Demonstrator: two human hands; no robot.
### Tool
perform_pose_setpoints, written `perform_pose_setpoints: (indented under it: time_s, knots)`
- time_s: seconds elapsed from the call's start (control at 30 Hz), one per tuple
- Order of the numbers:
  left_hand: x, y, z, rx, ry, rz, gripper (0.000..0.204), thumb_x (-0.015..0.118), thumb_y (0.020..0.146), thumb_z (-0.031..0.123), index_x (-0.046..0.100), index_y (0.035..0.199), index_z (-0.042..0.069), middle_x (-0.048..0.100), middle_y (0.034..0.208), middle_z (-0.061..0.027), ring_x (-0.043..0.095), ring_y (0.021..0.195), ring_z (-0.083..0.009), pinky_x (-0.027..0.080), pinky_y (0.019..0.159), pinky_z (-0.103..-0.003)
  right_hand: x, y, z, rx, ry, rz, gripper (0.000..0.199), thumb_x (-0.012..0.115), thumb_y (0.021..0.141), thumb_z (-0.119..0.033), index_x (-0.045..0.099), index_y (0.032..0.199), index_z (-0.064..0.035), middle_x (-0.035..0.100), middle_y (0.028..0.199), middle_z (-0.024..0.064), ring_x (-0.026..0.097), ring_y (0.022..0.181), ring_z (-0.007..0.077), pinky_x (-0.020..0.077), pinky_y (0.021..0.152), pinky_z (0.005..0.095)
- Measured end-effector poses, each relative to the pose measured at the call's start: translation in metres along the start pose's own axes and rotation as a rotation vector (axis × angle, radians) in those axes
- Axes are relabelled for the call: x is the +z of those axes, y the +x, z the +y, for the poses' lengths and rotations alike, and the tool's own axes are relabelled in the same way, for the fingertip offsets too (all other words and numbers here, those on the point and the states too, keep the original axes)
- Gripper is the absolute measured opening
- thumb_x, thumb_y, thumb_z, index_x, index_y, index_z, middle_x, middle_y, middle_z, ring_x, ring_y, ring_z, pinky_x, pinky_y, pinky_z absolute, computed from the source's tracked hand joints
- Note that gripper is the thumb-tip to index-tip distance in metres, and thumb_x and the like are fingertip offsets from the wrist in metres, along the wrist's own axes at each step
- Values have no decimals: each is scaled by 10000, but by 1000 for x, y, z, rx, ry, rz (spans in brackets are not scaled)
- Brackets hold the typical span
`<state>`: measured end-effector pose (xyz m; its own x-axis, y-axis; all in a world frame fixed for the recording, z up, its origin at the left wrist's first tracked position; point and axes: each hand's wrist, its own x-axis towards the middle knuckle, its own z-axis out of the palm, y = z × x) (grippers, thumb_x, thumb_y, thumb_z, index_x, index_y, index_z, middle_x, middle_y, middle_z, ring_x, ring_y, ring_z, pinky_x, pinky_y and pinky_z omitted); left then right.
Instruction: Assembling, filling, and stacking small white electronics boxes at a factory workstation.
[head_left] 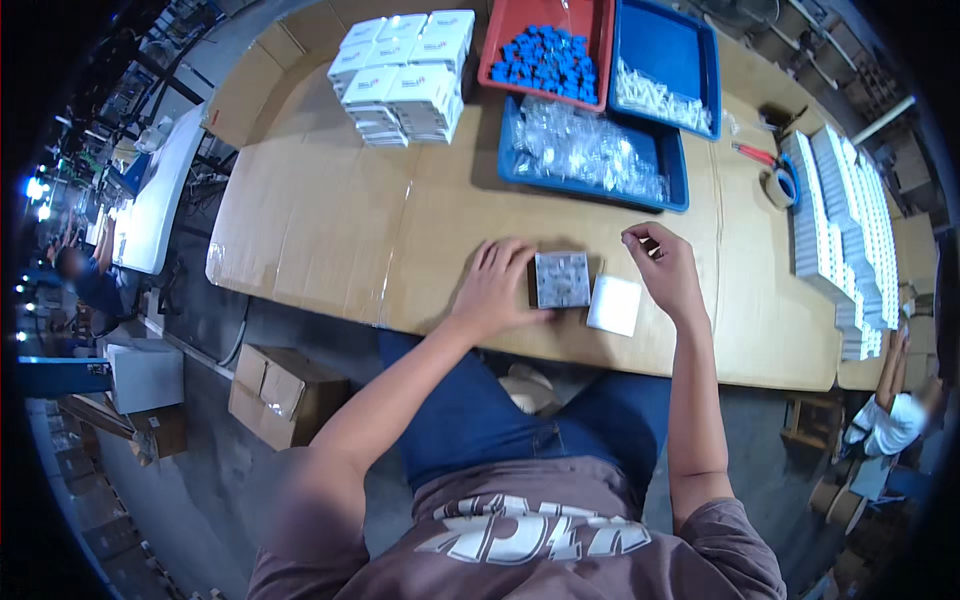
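Grey square part (562,280) between both hands, touching left hand (497,290)

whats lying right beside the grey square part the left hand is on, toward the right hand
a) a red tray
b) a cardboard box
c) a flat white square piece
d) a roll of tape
c: a flat white square piece lies on the table just right of the grey square part that the left hand steadies, below the right hand.
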<state>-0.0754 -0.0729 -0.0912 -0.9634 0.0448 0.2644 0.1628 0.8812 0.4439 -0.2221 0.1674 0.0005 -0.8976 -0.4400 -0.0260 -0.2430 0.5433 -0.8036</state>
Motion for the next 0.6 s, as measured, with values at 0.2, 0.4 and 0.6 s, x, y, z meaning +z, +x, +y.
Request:
perform_pose_setpoints:
  time_s: [0.2, 0.4, 0.6]
  knots:
    - [-4, 4, -1, 25, -32, 55, 864, 812, 732, 581, 562, 1312, -9, 498, 1373, -173, 448, 1361, -343, 293, 1205, -542, 7, 146, 4, -309, -191, 162, 196, 662, 950, -167, 745, 1067, -34, 747, 972, 179, 704, 863, 320, 537, 753, 397]
    - [-4, 8, 0, -49, -66, 6, 866, 834, 723, 551, 554, 1357, 32, 486, 1427, -165, 432, 1392, -346, 284, 1215, -537, 14, 306, -12, -415, -574, 300, 230, 597, 978, -208, 742, 1081, -62, 749, 1028, 156, 697, 978, 376, 536, 843, 482]
    - [2, 10, -6, -45, -68, -13, 896, 796, 754, 617, 537, 1381, 33, 492, 1462, -168, 428, 1418, -346, 269, 1229, -538, 28, 397, -2, -661, -915, 457, 215, 577, 945, -146, 712, 1110, -119, 690, 1141, 45, 605, 1147, 254, 460, 915, 464]
